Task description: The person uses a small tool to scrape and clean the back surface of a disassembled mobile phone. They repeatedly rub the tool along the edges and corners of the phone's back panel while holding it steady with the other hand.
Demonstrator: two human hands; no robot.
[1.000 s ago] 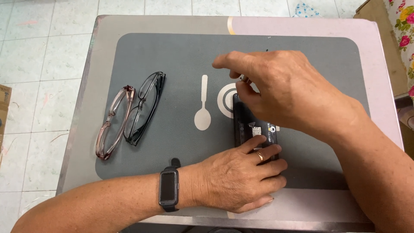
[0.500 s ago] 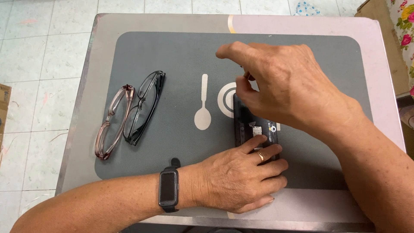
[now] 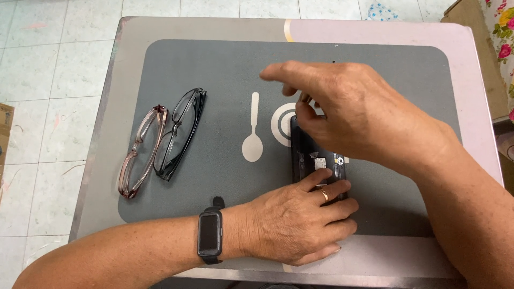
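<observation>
head view | steep downward look | close above table (image 3: 375,32)

Two folded glasses side by side on grey mat (image 3: 225,69): pink-framed pair (image 3: 140,152) left, black-framed pair (image 3: 179,134) touching beside it. White spoon print (image 3: 252,131) on mat. Counter (image 3: 96,144) over pale tiled floor (image 3: 43,80).

Matt grey mat (image 3: 214,69), glossy plastic glasses (image 3: 179,134), dark plastic phone (image 3: 316,160) with bare metal parts.
</observation>
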